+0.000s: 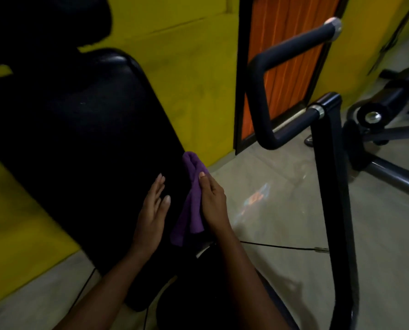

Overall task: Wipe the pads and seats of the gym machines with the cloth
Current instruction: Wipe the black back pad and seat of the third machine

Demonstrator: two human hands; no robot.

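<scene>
A long black back pad (84,144) of a gym machine slants across the left half of the view. A purple cloth (192,198) hangs against the pad's right edge. My right hand (214,201) holds the cloth there, thumb on top of it and fingers hidden behind it. My left hand (154,210) lies flat on the pad's face with straight fingers, just left of the cloth. A second black pad (44,22) shows at the top left.
A black handlebar (291,44) with a padded grip and a black upright frame post (332,186) stand to the right. Behind are a yellow wall (194,75) and an orange panel (287,55). More machine frames (389,108) sit at the far right on the pale floor. A thin cable (282,246) runs across the floor.
</scene>
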